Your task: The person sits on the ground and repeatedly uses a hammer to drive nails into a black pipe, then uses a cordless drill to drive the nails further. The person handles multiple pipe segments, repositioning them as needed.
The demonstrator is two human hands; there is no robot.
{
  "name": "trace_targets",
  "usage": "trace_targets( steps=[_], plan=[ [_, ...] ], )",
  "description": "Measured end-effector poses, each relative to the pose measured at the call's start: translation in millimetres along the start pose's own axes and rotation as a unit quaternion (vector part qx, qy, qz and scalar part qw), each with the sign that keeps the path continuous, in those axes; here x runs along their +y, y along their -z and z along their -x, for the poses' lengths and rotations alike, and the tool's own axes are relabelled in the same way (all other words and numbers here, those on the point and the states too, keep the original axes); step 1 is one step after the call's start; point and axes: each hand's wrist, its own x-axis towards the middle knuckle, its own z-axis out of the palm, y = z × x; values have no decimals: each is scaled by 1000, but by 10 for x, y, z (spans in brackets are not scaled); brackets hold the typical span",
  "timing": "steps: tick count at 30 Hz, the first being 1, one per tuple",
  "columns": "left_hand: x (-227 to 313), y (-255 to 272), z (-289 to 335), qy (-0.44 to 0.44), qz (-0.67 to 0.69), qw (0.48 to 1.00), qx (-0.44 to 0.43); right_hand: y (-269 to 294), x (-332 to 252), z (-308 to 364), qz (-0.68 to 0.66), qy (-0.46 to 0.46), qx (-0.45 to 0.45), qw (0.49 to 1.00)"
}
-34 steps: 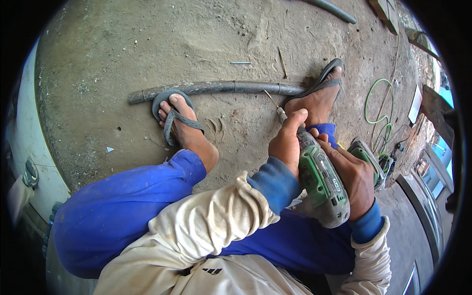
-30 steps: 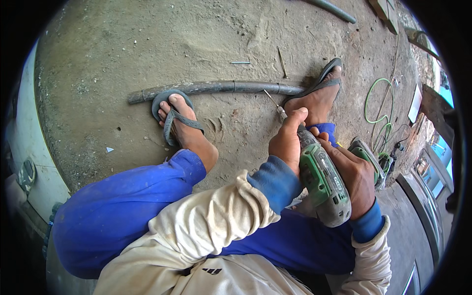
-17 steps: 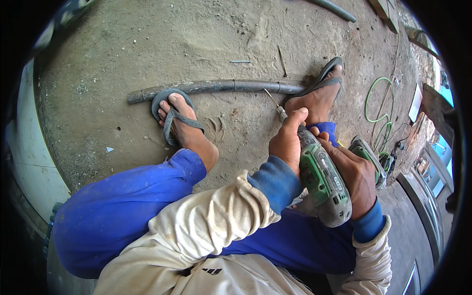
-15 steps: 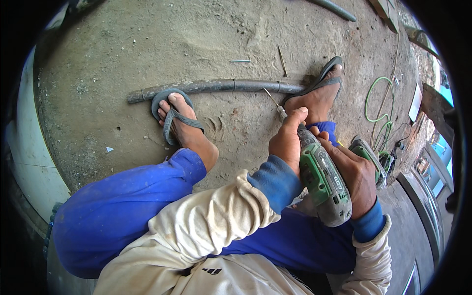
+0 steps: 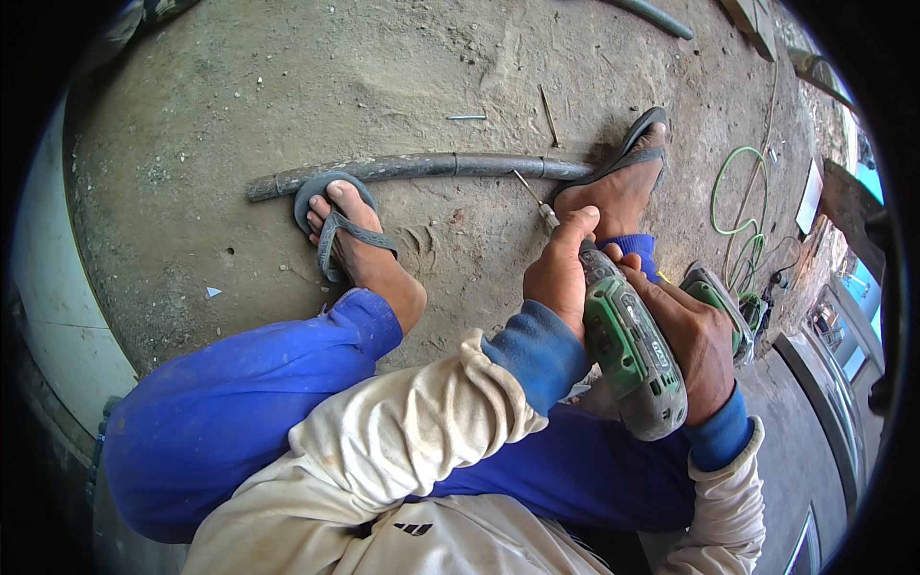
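A green and grey cordless drill [image 5: 632, 359] is held in both my hands, pointing forward and left. My right hand [image 5: 695, 347] is closed around its grip, fingers partly hidden behind the body. My left hand [image 5: 559, 278] wraps the front end by the chuck, thumb on top. From there a thin bit [image 5: 529, 188] reaches out, its tip over a dark, slightly curved pole [image 5: 412, 169] on the ground. Whether the tip touches the pole, I cannot tell. My feet, in grey flip-flops [image 5: 330, 251], rest at the pole's left part and right end.
Beyond the pole lie a pale, thin screw or nail [image 5: 467, 117] and a slim rod [image 5: 549, 115] on the dirt floor. A green cord [image 5: 714, 206] loops at the right. Another dark pole [image 5: 652, 17] lies at the top. A pale panel edge [image 5: 62, 307] runs along the left.
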Motion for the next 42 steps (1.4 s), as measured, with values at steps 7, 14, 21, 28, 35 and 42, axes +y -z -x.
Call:
trace_targets(
  steps=[7,14,21,28,35,42],
  plan=[
    [0,-15,8,0,-2,1000,3,1,-5,1,-6,-10,1,1000],
    [-8,-5,-9,-7,-2,1000,2,-1,-7,2,-9,-13,-2,1000],
    [2,-7,-14,-2,0,1000,-3,8,-2,2,-4,-18,-13,1000],
    [8,-5,1,-6,-14,1000,-9,6,0,6,-10,-16,-9,1000],
    [-3,-28,7,-9,-8,1000,2,3,-15,-7,-19,-12,0,1000],
    [4,-29,14,-14,-5,1000,-3,-5,-16,-19,-18,-5,8,1000]
  ],
)
